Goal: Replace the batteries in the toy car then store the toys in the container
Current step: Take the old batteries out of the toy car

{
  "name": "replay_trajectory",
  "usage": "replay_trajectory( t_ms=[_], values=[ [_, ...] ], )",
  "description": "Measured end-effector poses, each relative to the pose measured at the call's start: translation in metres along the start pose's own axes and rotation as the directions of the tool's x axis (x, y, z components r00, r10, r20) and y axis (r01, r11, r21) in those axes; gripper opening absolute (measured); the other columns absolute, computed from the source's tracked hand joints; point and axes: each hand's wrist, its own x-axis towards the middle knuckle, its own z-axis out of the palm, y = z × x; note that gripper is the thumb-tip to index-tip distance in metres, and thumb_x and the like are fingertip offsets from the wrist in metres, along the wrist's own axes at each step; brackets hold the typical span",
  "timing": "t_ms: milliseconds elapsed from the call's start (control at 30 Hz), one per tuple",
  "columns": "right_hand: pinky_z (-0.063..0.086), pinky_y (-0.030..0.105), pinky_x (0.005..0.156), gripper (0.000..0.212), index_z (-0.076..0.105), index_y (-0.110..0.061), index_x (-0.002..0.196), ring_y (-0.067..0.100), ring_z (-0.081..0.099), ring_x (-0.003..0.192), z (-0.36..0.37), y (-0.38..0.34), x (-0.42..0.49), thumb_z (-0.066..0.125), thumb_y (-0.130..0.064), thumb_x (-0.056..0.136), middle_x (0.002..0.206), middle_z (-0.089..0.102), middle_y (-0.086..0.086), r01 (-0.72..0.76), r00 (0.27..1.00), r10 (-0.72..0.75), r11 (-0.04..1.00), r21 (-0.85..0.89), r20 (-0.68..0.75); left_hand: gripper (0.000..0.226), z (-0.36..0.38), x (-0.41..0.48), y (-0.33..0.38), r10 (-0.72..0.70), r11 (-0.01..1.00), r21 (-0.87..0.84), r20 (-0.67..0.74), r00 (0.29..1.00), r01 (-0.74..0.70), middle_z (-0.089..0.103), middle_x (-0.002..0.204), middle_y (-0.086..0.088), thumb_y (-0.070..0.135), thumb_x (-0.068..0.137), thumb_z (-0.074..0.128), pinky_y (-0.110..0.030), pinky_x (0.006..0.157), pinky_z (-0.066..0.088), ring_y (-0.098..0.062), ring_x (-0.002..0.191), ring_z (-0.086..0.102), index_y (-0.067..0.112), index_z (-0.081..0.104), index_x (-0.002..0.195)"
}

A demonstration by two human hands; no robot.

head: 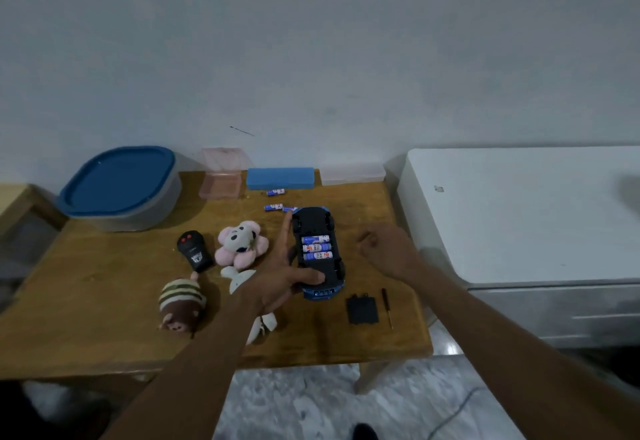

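A blue toy car (317,228) lies upside down on the wooden table (104,283), its battery bay uncovered with three batteries (316,248) inside. My left hand (282,276) steadies the car: fingers straight along its left side, thumb pressing its underside near the front. My right hand (384,249) hovers right of the car, fingers loosely curled and holding nothing. The black battery cover (362,309) and a small screwdriver (387,306) lie in front of the car. Three loose batteries (275,206) sit behind it. A grey container with a blue lid (119,188) stands at the back left.
A black remote (195,252), a pink plush (240,243), a striped brown plush (180,304) and a white plush (239,278) lie left of the car. A pink box (221,183), a blue box (280,178) and a clear box (351,173) line the back edge. A white cabinet (519,214) stands at the right.
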Motion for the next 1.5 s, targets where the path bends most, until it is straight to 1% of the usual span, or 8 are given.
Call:
replay_trajectory(
  t_ms=[167,333,500,767,933,1067,1333,1500],
  values=[
    [0.047,0.021,0.069,0.013,0.061,-0.026,0.078,0.01,0.061,0.081,-0.01,-0.046,0.01,0.063,-0.021,0.089,0.081,0.063,-0.01,0.012,0.993,0.01,0.982,0.188,-0.117,0.124,-0.003,0.006,0.014,0.055,0.997,0.048,0.016,0.998,-0.056,0.051,0.142,-0.014,-0.028,0.073,0.063,-0.059,0.089,0.052,-0.038,0.118,0.059,0.054,0.01,0.148],
    [0.048,0.024,0.069,0.019,0.074,-0.017,0.101,0.014,0.063,0.089,-0.004,-0.073,0.017,0.058,-0.024,0.092,0.104,0.071,0.0,-0.033,0.985,0.048,0.995,0.092,-0.168,0.121,-0.004,0.006,0.031,0.081,0.996,0.023,0.026,0.996,-0.081,0.054,0.137,0.001,-0.025,0.077,0.061,-0.055,0.083,0.055,-0.034,0.119,0.059,0.058,0.007,0.146],
    [0.056,0.028,0.068,0.026,0.075,-0.01,0.103,0.019,0.068,0.084,-0.001,-0.089,0.017,0.052,-0.02,0.096,0.101,0.073,0.008,-0.066,0.977,0.075,0.996,0.053,-0.198,0.122,-0.009,0.005,0.039,0.087,0.994,0.062,0.045,0.995,-0.089,0.059,0.122,0.012,-0.028,0.076,0.06,-0.049,0.079,0.058,-0.025,0.109,0.065,0.054,0.004,0.148],
    [0.056,0.03,0.064,0.03,0.073,-0.003,0.096,0.022,0.069,0.078,0.011,-0.102,0.019,0.05,-0.023,0.097,0.092,0.073,0.011,-0.19,0.934,0.233,0.966,0.177,-0.269,0.136,-0.018,0.011,0.044,0.158,0.97,0.176,0.064,0.985,-0.167,0.046,0.143,-0.002,-0.016,0.063,0.08,-0.064,0.094,0.048,-0.032,0.12,0.059,0.058,0.002,0.146],
    [0.044,0.017,0.038,0.018,0.064,0.003,0.101,0.015,0.061,0.063,0.015,-0.101,0.026,0.057,-0.011,0.091,0.09,0.067,0.013,-0.353,0.858,0.504,0.718,0.6,-0.098,0.134,-0.017,0.009,0.04,0.179,0.95,0.249,0.067,0.982,-0.19,0.052,0.135,0.009,-0.016,0.067,0.079,-0.061,0.095,0.049,-0.027,0.117,0.063,0.057,0.0,0.147],
    [0.054,0.027,0.046,0.013,0.065,0.001,0.095,0.024,0.069,0.067,0.013,-0.107,0.017,0.063,-0.007,0.086,0.088,0.07,0.016,-0.331,0.83,0.558,0.497,0.802,-0.003,0.133,-0.018,0.008,0.038,0.18,0.958,0.217,0.052,0.982,-0.187,0.053,0.133,0.008,-0.02,0.067,0.076,-0.061,0.094,0.05,-0.028,0.114,0.064,0.057,0.001,0.147],
    [0.059,0.029,0.061,0.01,0.066,-0.019,0.076,0.015,0.067,0.072,0.014,-0.117,0.013,0.075,-0.018,0.08,0.084,0.069,0.001,-0.2,0.891,0.412,0.734,0.65,-0.192,0.129,-0.01,0.006,0.033,0.152,0.977,0.139,0.089,0.984,-0.163,0.052,0.135,0.011,-0.023,0.071,0.069,-0.046,0.081,0.058,-0.029,0.116,0.063,0.059,0.002,0.145],
    [0.061,0.037,0.07,0.016,0.066,-0.02,0.088,0.019,0.07,0.08,0.008,-0.108,0.009,0.076,-0.02,0.076,0.093,0.071,0.001,-0.147,0.891,0.407,0.677,0.721,-0.201,0.128,-0.013,0.006,0.035,0.151,0.982,0.099,0.084,0.985,-0.159,0.054,0.134,0.01,-0.025,0.072,0.068,-0.056,0.089,0.054,-0.032,0.118,0.061,0.059,0.006,0.145]
  ],
)
